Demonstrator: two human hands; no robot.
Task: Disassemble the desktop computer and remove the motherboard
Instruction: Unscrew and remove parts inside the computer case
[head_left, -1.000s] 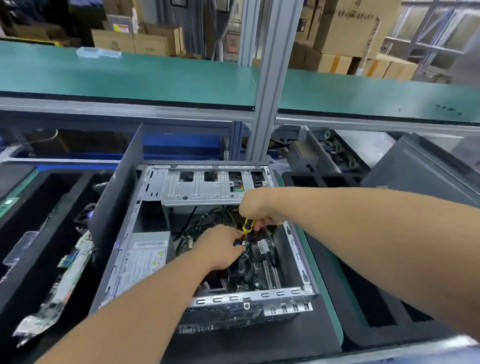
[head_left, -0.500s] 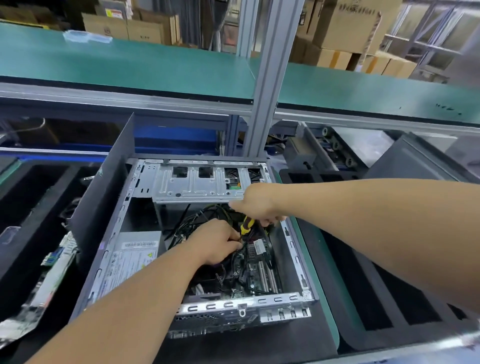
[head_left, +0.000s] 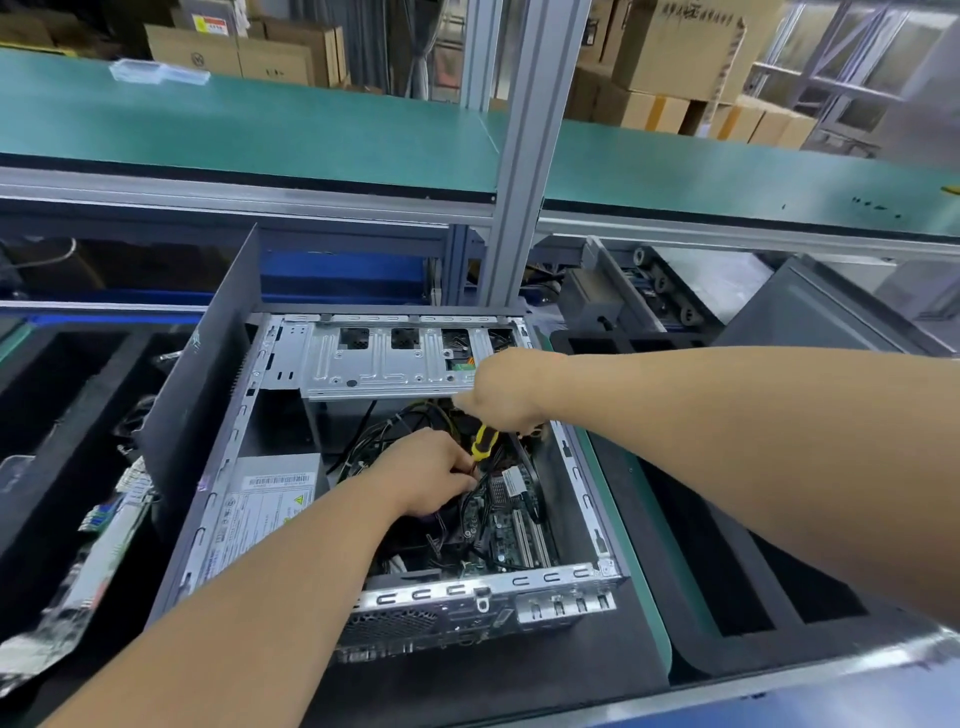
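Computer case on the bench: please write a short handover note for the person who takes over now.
Right hand: grips a yellow-black screwdriver, tip down in the case.
Left hand: down among the cables beside the screwdriver; its grip is hidden.
Done: the case lies open.
Left: motherboard is in the case, cables over it; power supply and drive cage in place. Free the board and lift it out.

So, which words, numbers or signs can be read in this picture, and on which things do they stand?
None can be read in full.
Power supply label: barcode, small print and a yellow warning triangle; text too small.
Cardboard box, upper right: dark printed characters, too blurred.
Cardboard box, upper left: a round logo only.
Yellow and red sticker on a far box: too blurred.
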